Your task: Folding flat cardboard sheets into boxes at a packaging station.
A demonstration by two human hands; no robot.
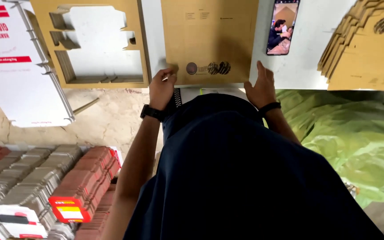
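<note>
— At the near edge of the white table, what do both hands have?

— One flat brown cardboard sheet; it lies on the table, its near edge at the table's lip. Left hand pinches the near left corner, fingers curled onto it; right hand lies open on the near right corner, fingers spread, pressing rather than gripping.

— How would it handle?

— Light and stiff, I judge, yet apt to bend along a crease; best taken at both near corners, as now.

— And around it?

— A phone just to the right, screen lit; a stack of brown flats farther right; a die-cut cardboard frame to the left; bundles of folded cartons on the floor; green plastic sheeting at the right.
</note>
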